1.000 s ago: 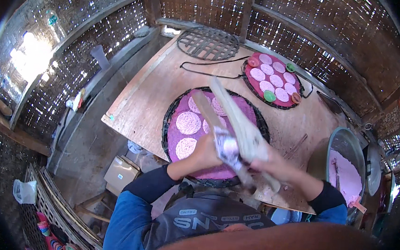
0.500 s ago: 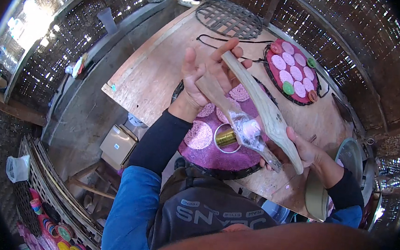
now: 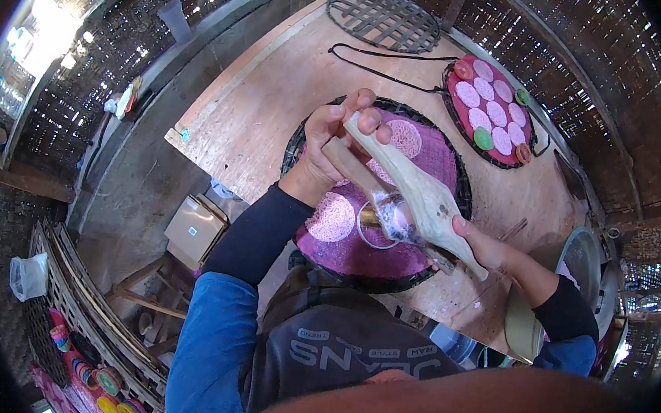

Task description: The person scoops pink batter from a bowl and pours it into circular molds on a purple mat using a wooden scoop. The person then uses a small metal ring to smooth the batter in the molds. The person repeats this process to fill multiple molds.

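Note:
Between my hands is a two-piece wooden hand press. Its pale upper bar lies over a browner lower bar. Pink dough shows in the lower bar's middle, partly covered by the upper one. A brass cylinder hangs below, near a thin pale ring. My left hand wraps the far ends of both bars; my right hand is closed round the near ends, its lower fingers partly hidden. Beneath is a round tray with purple cloth, bearing pink lacy discs.
At the far right of the wooden table lies a smaller tray of pink discs and coloured rings. A woven round rack lies at the back. To the right stands a large greenish tub; a cardboard box sits lower left.
The upper bar has come down closer to the lower one. My left fingers, spread before, have curled over both bar ends. More of the tray shows beyond the press.

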`<action>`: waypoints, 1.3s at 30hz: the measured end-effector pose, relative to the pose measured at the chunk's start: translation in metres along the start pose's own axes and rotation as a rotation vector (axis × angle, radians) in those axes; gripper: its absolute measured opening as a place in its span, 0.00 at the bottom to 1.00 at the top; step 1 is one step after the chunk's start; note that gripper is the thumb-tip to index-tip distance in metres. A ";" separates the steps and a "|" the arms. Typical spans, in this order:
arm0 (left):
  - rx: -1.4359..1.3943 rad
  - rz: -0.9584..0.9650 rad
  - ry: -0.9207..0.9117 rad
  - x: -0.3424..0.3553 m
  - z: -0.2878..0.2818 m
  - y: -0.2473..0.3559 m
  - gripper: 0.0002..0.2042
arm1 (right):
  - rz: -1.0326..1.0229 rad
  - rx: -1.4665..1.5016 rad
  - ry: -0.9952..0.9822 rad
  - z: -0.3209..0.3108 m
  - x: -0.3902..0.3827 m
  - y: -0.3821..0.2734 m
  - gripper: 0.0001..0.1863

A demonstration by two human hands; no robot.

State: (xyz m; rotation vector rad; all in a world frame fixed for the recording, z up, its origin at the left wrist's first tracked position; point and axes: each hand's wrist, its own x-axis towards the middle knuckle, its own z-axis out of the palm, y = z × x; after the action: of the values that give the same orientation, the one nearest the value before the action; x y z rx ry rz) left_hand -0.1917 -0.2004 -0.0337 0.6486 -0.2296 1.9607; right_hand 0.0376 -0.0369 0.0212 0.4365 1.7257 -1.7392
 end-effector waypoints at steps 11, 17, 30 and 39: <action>0.017 0.029 0.230 -0.014 0.006 -0.019 0.13 | 0.086 0.079 0.061 0.005 -0.016 -0.002 0.40; -0.022 0.026 0.229 -0.007 -0.004 -0.033 0.11 | 0.113 0.032 0.187 0.000 -0.029 -0.006 0.38; 0.002 0.004 0.175 0.005 -0.010 -0.005 0.08 | 0.086 -0.407 0.393 -0.005 -0.009 -0.018 0.41; 0.101 0.097 0.349 -0.027 0.007 0.012 0.10 | 0.110 -0.269 0.286 0.018 0.006 -0.027 0.41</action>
State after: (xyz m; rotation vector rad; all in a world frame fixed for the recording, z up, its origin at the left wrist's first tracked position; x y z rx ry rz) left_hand -0.1907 -0.2299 -0.0404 0.3546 0.0547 2.1518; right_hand 0.0191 -0.0572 0.0389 0.6701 2.0596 -1.3933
